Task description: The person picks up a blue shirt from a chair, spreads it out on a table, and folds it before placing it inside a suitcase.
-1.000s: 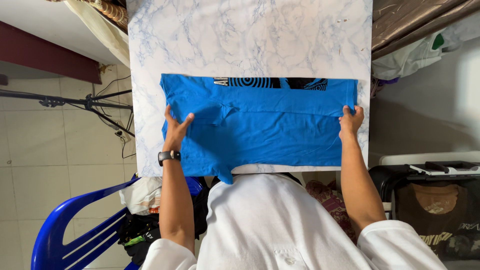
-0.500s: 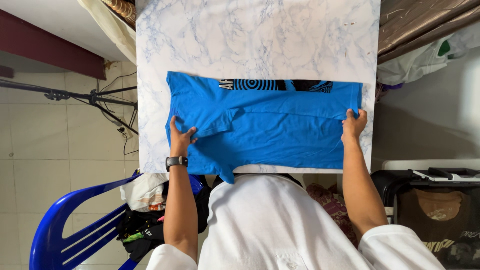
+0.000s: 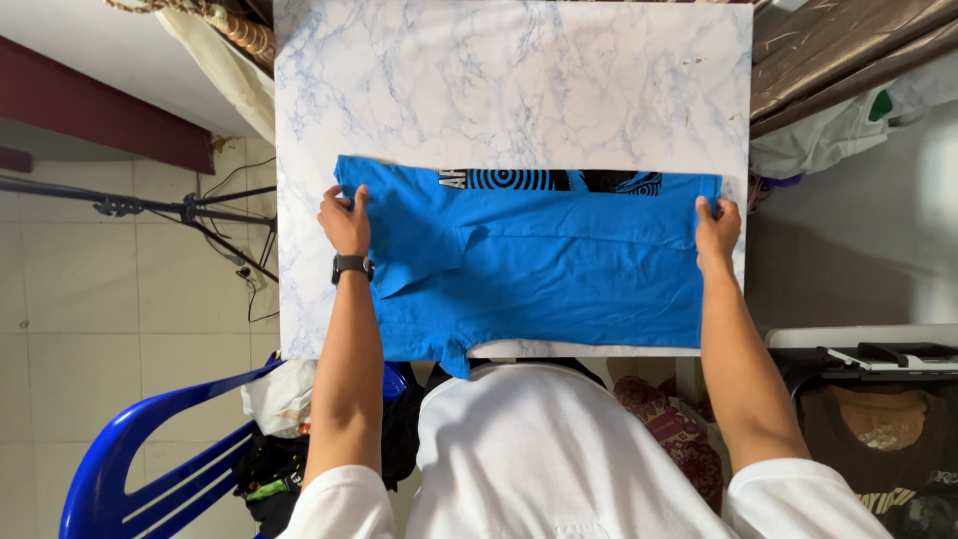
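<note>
The blue T-shirt (image 3: 539,265) is lying partly folded on the marble-patterned table (image 3: 499,80), its long axis running left to right, with a sleeve drooping over the near edge. The left hand (image 3: 346,220) is pinching the cloth at the left end; the right hand (image 3: 717,226) is gripping the right end. It looks light, limp and easily creased, best taken by its edges.

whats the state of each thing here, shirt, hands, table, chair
blue shirt: partly folded, lying flat, near edge hanging off the table
left hand: gripping the shirt's left end
right hand: gripping the shirt's right end
marble table: far half bare
blue chair: piled with clothes
</note>
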